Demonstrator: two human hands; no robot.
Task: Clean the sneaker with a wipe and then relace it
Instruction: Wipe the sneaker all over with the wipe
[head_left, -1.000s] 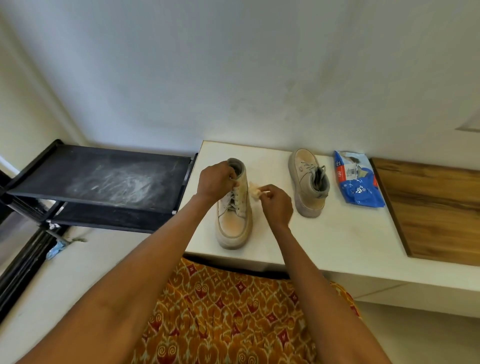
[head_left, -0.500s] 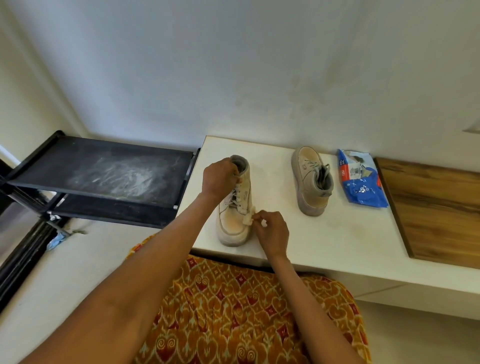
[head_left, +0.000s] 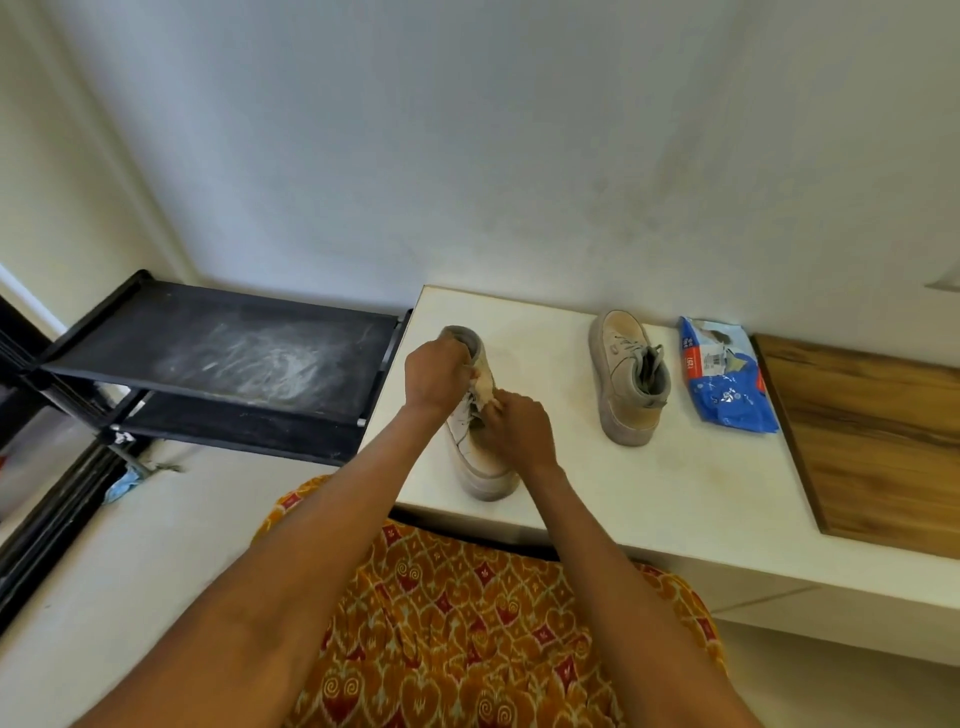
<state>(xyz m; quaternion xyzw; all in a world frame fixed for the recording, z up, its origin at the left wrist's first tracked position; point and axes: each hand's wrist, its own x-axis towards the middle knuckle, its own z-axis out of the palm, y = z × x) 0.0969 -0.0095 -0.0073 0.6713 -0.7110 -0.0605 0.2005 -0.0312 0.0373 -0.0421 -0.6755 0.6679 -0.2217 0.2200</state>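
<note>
Since a moment ago the right hand (head_left: 519, 423) has been carried from the sneaker's outer side up onto its laces, with the wipe (head_left: 484, 383) still pinched in its curled fingers, which suggests that cleaning is still under way and relacing has not yet been begun. Nearest the viewer, an orange patterned cloth (head_left: 467, 623) is seen below the desk (head_left: 649, 499) edge. On the desk's near left part the sneaker (head_left: 480, 467) is stood upright, toe toward the person, and is covered in its middle by the right hand. Its collar, at the far end, is gripped by the left hand (head_left: 434, 371), so the sneaker is held steady between both hands, and the wipe is pressed against the upper just between them. Further back and to the right, a second sneaker (head_left: 626, 374) is stood well apart, with a blue packet (head_left: 727, 384) just beside it. A black shelf (head_left: 234, 358) is placed against the desk's left side.
</note>
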